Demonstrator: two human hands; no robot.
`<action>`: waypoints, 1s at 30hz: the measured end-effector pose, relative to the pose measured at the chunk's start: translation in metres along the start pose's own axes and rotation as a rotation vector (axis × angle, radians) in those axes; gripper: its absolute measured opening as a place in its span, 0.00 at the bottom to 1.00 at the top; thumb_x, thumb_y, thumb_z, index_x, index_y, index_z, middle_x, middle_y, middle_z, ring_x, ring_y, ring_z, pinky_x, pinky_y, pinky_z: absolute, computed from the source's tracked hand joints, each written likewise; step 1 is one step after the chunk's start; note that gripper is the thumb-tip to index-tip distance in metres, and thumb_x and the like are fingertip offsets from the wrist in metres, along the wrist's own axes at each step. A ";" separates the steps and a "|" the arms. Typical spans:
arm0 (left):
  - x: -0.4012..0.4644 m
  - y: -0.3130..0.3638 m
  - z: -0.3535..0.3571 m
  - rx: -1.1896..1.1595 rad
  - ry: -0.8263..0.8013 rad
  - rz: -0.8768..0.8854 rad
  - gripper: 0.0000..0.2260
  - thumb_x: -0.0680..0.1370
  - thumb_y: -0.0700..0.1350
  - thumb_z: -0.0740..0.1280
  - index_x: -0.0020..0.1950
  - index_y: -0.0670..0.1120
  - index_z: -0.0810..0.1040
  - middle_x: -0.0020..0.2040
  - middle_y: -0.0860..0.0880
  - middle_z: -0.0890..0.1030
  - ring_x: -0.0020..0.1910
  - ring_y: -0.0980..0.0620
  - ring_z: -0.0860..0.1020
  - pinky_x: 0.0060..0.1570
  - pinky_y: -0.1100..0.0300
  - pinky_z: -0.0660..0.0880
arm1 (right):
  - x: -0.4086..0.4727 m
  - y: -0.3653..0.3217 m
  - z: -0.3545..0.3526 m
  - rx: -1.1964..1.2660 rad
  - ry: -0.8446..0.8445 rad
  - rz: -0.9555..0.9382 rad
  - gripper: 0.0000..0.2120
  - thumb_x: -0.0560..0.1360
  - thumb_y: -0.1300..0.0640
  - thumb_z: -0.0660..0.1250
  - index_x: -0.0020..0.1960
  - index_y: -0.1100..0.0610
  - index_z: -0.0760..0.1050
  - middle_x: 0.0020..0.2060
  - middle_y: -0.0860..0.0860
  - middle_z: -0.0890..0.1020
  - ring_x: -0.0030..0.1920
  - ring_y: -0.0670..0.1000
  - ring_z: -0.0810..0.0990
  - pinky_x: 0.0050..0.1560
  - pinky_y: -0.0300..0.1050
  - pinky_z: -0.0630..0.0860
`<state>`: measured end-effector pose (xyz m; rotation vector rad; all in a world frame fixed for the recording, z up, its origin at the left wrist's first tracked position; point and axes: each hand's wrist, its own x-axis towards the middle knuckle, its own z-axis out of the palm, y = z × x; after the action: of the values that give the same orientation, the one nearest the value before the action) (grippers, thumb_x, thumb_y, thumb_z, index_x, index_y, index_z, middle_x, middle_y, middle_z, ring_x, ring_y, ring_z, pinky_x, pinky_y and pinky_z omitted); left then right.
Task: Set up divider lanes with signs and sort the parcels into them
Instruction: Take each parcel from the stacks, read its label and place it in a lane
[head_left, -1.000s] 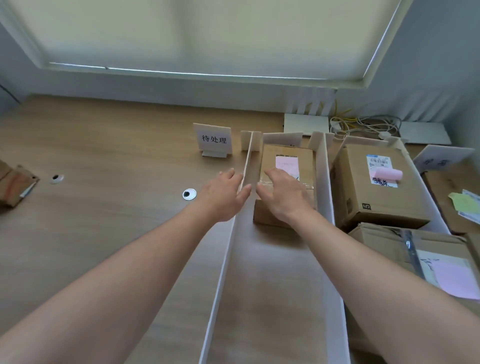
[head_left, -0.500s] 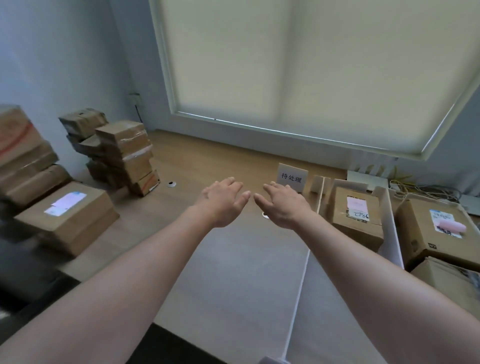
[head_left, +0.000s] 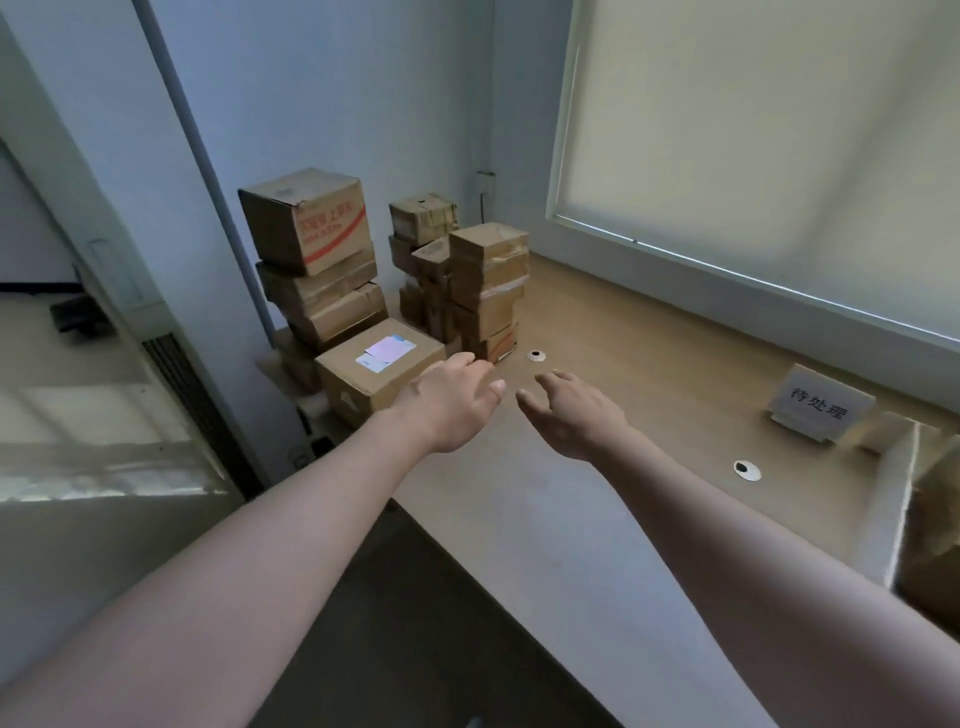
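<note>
Parcels are the matter here, and both hands are free of them at this moment. The left hand (head_left: 452, 400) is stretched forward with relaxed, nearly straight fingers and holds nothing; the right hand (head_left: 574, 415) beside it is also loose and holds nothing. Both reach toward the labelled parcel (head_left: 379, 371) that lies at the near left end of the table (head_left: 623, 364), just in front of the left hand. Behind it stand the stacked parcels (head_left: 317, 260) and a second, narrower stack (head_left: 483, 286), all unsorted as far as I can judge. Far to the right, a sign (head_left: 820, 408) with Chinese characters stands upright, and next to it a white divider (head_left: 901, 499) forms a lane with a brown box (head_left: 935, 525) partly visible inside. So the lanes seem set up and some sorting is done, but many parcels are left.
</note>
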<state>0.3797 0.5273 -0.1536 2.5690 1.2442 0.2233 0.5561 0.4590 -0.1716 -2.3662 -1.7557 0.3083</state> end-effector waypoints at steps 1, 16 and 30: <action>0.007 -0.020 0.000 -0.003 -0.002 -0.014 0.25 0.85 0.61 0.51 0.79 0.52 0.66 0.80 0.49 0.65 0.78 0.45 0.64 0.74 0.45 0.66 | 0.017 -0.011 0.010 0.008 -0.011 -0.009 0.31 0.83 0.35 0.50 0.76 0.55 0.68 0.75 0.56 0.70 0.72 0.60 0.71 0.67 0.57 0.72; 0.152 -0.257 0.009 -0.090 -0.146 -0.032 0.23 0.85 0.55 0.60 0.80 0.51 0.66 0.80 0.51 0.66 0.79 0.52 0.62 0.76 0.53 0.62 | 0.252 -0.117 0.127 0.184 -0.181 0.034 0.29 0.83 0.40 0.54 0.77 0.57 0.65 0.76 0.55 0.67 0.73 0.58 0.70 0.69 0.54 0.71; 0.306 -0.421 0.051 -0.072 -0.382 0.244 0.25 0.82 0.58 0.57 0.80 0.56 0.64 0.81 0.57 0.64 0.78 0.47 0.63 0.76 0.43 0.62 | 0.353 -0.197 0.211 0.337 -0.158 0.402 0.32 0.83 0.41 0.56 0.82 0.52 0.54 0.83 0.50 0.47 0.78 0.57 0.64 0.69 0.56 0.70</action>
<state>0.2688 1.0071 -0.3283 2.5390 0.7736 -0.1668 0.4171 0.8577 -0.3435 -2.4678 -1.1487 0.7978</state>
